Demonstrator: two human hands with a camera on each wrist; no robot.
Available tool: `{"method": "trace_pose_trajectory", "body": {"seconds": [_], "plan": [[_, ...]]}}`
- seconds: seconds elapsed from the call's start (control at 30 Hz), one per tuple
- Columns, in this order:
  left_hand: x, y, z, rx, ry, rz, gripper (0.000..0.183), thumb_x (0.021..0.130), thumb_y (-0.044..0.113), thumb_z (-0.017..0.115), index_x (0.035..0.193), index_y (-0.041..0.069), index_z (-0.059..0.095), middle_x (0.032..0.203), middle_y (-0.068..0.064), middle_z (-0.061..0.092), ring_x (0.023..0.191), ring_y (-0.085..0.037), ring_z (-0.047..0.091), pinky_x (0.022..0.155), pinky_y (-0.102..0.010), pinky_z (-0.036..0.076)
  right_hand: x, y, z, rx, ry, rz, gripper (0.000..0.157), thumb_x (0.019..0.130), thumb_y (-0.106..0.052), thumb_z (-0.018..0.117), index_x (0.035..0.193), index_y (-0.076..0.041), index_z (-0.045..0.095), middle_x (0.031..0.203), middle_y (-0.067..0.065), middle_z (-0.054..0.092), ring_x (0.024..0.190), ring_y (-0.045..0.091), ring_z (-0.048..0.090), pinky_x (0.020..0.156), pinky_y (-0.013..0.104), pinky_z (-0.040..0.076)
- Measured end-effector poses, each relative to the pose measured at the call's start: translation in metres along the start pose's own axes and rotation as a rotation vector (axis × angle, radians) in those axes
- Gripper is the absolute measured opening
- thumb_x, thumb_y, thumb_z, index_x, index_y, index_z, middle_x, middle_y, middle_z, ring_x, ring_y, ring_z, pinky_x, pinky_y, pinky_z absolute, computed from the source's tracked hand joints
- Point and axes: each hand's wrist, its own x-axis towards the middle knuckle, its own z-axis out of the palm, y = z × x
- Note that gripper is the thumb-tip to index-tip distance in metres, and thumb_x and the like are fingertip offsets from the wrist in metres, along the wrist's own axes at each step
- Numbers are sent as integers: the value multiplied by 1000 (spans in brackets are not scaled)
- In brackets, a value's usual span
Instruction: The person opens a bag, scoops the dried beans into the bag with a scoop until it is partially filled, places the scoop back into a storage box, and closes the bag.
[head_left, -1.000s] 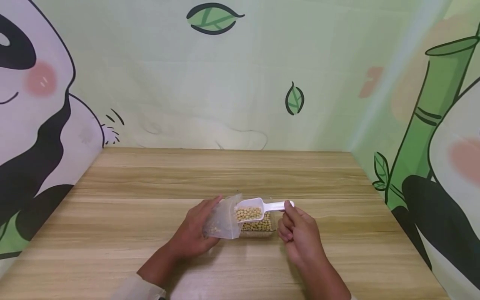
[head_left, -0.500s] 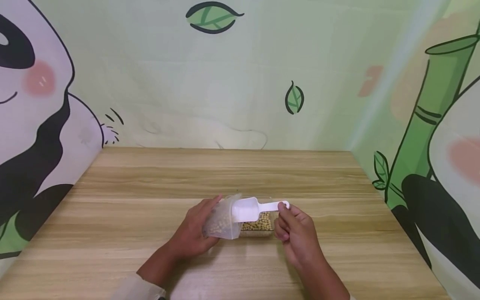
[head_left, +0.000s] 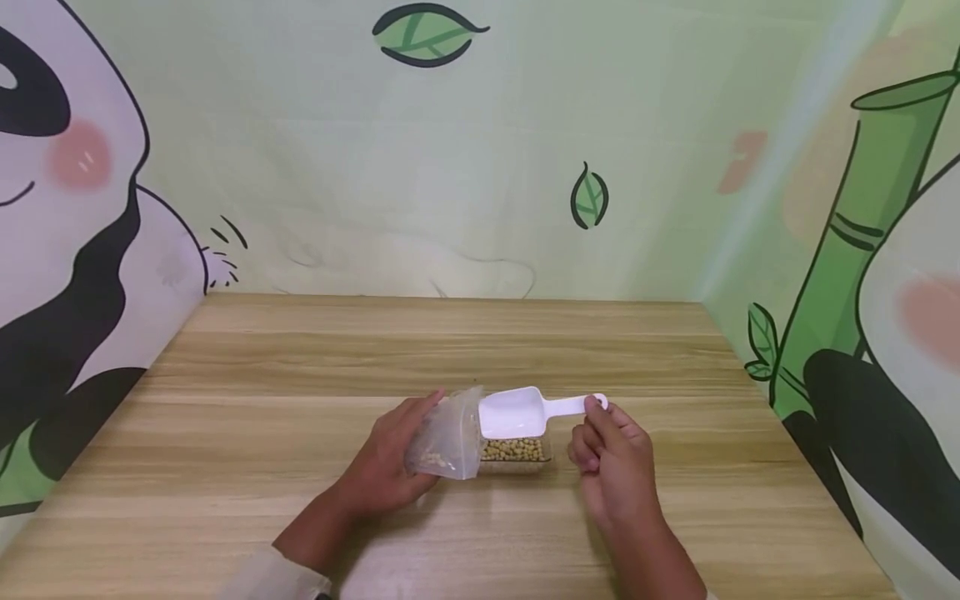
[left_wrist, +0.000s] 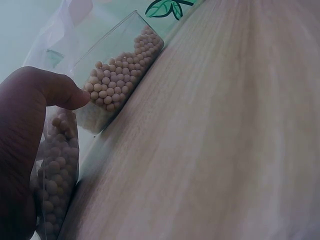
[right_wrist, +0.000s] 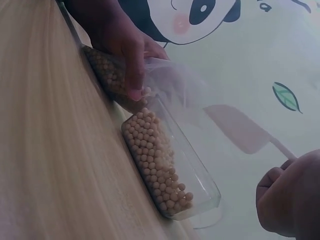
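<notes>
In the head view my left hand (head_left: 386,458) holds a clear plastic bag (head_left: 448,442) between thumb and fingers, its mouth turned to the right. Soybeans show through the bag (left_wrist: 57,175) in the left wrist view. My right hand (head_left: 617,458) pinches the handle end of a white scoop (head_left: 513,414), whose empty bowl is just right of the bag's mouth. Under the scoop stands a clear rectangular box (right_wrist: 192,150), partly filled with soybeans (head_left: 513,451). The box's left end is hidden behind the bag in the head view.
The box and bag rest on a wood-grain table (head_left: 420,350). Behind it and at both sides rises a pale green backdrop (head_left: 480,150) printed with pandas, leaves and bamboo.
The scoop held soybeans, then tipped at the bag's mouth and emptied. It has since moved right, out of the bag. The left hand and bag stayed nearly still.
</notes>
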Motion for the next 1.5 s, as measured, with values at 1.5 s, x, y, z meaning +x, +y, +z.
{"method": "trace_pose_trajectory", "body": {"seconds": [1.5], "plan": [[0,4,-1,-8,-21,-27,97,74,14,87,160,-3,47,136,-14,69,121,-29,68,101,-57,55,-1,29,-2,-959,-21,-814,18,92,5,78,77,-3,72,53,-10,38,53,-10,26,46,13,21]]}}
